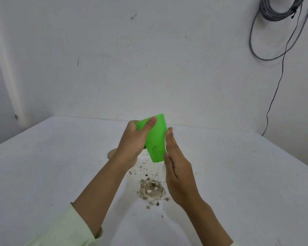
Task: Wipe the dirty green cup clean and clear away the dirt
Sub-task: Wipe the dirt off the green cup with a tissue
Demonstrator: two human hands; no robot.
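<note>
**Green cup held over a pile of dirt**

The left thumb [149,125] lies across the wall of the green cup [156,139], and the left hand [132,142] is wrapped round its wider end, holding it tilted in the air with the narrow end down. Dark specks cling to its lower wall. The right hand [178,173] is flat, its fingers [169,142] straight and together against the cup's right side. Below, the dirt [151,190] lies heaped and scattered on the white table [238,174]. A tan disc [111,153] shows behind the left wrist. Cables [274,13] hang on the wall.
</note>
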